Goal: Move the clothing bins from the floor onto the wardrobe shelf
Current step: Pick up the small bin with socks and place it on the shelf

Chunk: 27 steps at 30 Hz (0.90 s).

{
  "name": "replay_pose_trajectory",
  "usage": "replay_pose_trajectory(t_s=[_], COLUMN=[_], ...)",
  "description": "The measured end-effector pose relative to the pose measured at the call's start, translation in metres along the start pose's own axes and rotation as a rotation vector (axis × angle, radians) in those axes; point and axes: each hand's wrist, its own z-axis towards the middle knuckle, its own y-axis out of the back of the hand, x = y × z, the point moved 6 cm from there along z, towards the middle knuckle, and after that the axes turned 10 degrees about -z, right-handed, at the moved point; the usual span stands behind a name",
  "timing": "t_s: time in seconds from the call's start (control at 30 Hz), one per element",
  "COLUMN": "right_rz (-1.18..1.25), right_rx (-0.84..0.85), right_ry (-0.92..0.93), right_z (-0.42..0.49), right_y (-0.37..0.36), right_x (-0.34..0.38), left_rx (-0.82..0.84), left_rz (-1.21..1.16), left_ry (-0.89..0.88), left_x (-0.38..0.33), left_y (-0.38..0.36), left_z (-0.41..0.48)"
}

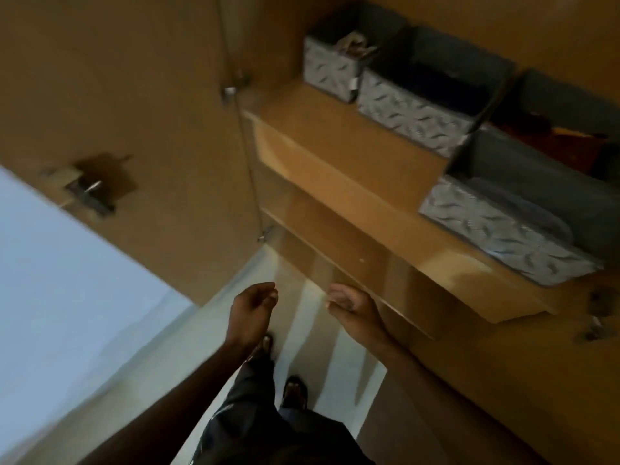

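Three grey patterned fabric bins stand on the wooden wardrobe shelf (335, 152): a small bin (330, 70) at the back left, a middle bin (412, 112) beside it, and a larger bin (503, 236) at the shelf's front right with folded grey cloth inside. A further dark bin (563, 105) shows behind at the right. My left hand (251, 307) and my right hand (352, 303) hang below the shelf, over the floor, with loosely curled fingers and nothing in them. No bin shows on the floor.
The open wardrobe door (117, 112) with a metal handle (90, 193) stands to the left. A lower shelf edge (352, 273) juts out just beyond my right hand. A pale bed or surface (60, 280) lies at the left. My feet stand on the light floor (322, 344).
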Motion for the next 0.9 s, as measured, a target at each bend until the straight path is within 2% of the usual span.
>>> replay_pose_trajectory(t_s=[0.27, 0.47, 0.77, 0.9], right_rz=[-0.174, -0.371, -0.583, -0.704], right_rx=[0.357, 0.655, 0.971, 1.177], right_ry=[0.132, 0.29, 0.502, 0.585], right_z=[-0.021, -0.087, -0.258, -0.345], right_y=[-0.118, -0.231, -0.358, -0.409], right_x=[0.035, 0.062, 0.048, 0.021], left_rx=[-0.382, -0.741, -1.091, -1.34], left_rz=[-0.136, -0.338, -0.524, -0.627], left_ry=[0.116, 0.162, 0.208, 0.224], left_x=[0.075, 0.146, 0.259, 0.299], left_y=[0.113, 0.188, 0.218, 0.21], left_z=[-0.096, -0.223, -0.434, -0.543])
